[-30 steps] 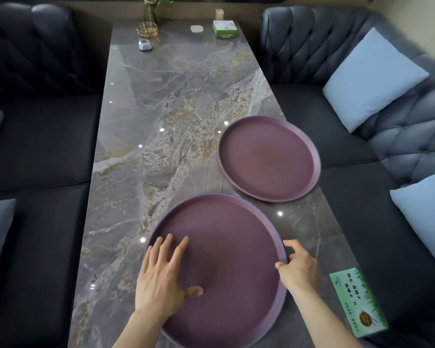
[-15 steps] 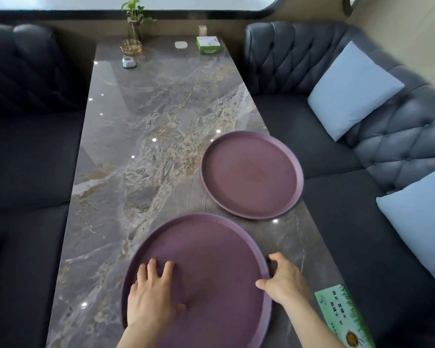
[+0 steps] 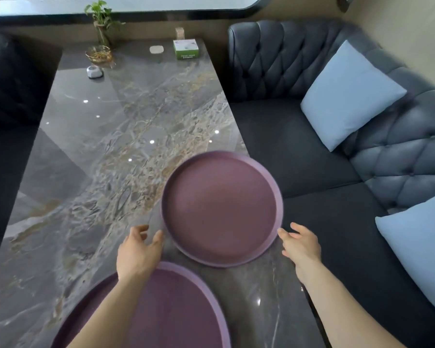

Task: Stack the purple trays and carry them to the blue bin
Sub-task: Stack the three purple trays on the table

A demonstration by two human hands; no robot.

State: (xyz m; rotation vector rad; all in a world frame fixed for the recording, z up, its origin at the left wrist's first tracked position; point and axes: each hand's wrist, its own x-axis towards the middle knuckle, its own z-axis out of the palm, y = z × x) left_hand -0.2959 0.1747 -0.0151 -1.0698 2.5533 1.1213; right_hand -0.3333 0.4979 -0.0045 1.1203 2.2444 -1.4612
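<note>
You are looking down a long grey marble table with two round purple trays on it. The far tray lies flat at the table's right edge, its right rim slightly overhanging toward the sofa. The near tray is larger in view and lies at the bottom of the picture, cut off by the frame; a narrow strip of bare table separates the two rims.

Your left hand reaches over the near tray's far rim, fingers spread and curled open, the thumb just beside the far tray's left rim; whether it touches is unclear. Your right hand hangs past the table's right edge, fingers open, one fingertip at the far tray's right rim. Neither hand grasps anything.

The left and middle of the table are bare and wide open all the way to the far end. There, a small plant, a glass dish, a small white object and a green box sit in a row. A dark tufted sofa with two pale blue cushions runs close along the right edge. Dark seating lines the left.
</note>
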